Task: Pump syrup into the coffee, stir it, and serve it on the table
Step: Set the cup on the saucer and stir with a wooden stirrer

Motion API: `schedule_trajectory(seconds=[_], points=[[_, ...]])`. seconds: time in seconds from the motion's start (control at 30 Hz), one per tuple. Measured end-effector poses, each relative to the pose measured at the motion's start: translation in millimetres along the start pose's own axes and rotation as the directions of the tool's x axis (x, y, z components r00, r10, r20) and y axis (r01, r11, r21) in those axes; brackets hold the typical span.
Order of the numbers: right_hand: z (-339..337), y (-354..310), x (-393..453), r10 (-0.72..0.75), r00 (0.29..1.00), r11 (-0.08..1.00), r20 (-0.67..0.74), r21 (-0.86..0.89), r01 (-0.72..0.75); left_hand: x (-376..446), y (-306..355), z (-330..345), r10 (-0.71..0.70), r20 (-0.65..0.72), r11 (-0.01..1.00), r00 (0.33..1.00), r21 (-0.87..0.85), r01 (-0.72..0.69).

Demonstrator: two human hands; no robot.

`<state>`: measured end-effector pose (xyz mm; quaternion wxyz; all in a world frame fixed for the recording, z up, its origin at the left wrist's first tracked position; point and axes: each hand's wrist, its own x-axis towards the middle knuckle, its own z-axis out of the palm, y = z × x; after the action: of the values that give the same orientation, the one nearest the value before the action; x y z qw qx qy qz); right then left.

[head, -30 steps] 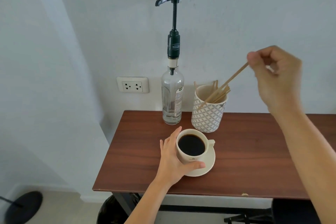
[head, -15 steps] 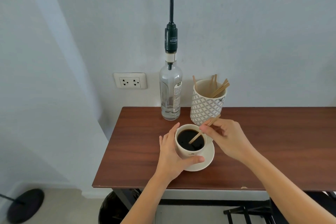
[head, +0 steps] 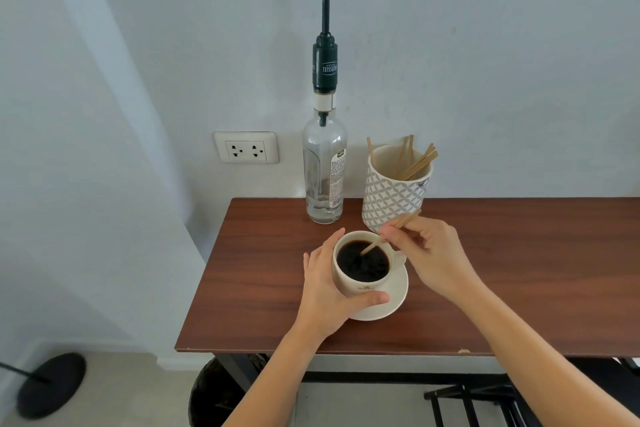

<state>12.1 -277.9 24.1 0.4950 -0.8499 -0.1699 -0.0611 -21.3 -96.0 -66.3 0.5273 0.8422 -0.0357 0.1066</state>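
— Wooden stirrer (head: 372,246) found dipped aslant in the coffee (head: 363,263), pinched near its upper end between thumb and forefinger of the right grip (head: 433,253). Found the left grip (head: 325,291) wrapped round the cup (head: 360,284), thumb pressed on the front wall. Located the cup on its saucer (head: 393,302), toward the front left of the table (head: 519,270), just ahead of the syrup bottle (head: 323,177).

— Asked what stood to go wrong.

— Judged spillage the chief risk. Noted the coffee fairly high in the cup; feared a slop over the rim from a fast or wide stir, onto saucer and thumb.

— Queried the surroundings.

— Observed the patterned stirrer pot (head: 391,204) just behind the right grip; reckoned a knock possible on drawing the stirrer up and back.

— Pressed on serving.

— Flagged the cup as seemingly off-centre on the saucer, toward its left; expected a slide or tip if lifted by the saucer alone. Could not tell whether syrup had gone in; saw the bottle nearly empty, pump head raised.
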Motion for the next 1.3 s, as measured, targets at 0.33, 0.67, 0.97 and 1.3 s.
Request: schedule_trajectory(seconds=[0.33, 0.67, 0.97, 1.3], points=[[1.8, 5.6, -1.6, 0.06, 0.997, 0.996, 0.058, 0.056, -0.063, -0.6, 1.7, -0.5, -0.017, 0.007, 1.0, 1.0, -0.016, 0.017], [-14.5, 5.9, -3.4, 0.062, 0.993, 0.998, 0.098, -0.022, -0.061, -0.1, 0.1, 0.1, 0.007, -0.006, 1.0, 1.0, 0.009, -0.007], [-19.1, 6.7, 5.2, 0.017, 0.999, 0.995, -0.034, -0.094, -0.021, -0.4, 2.2, -0.1, 0.011, -0.012, 1.0, 1.0, 0.026, -0.011], [-11.2, 3.9, 10.7, 0.039, 0.996, 0.994, -0.075, -0.098, -0.046, -0.2, 5.3, -1.0, 0.03, -0.026, 0.999, 0.999, 0.045, -0.029]])
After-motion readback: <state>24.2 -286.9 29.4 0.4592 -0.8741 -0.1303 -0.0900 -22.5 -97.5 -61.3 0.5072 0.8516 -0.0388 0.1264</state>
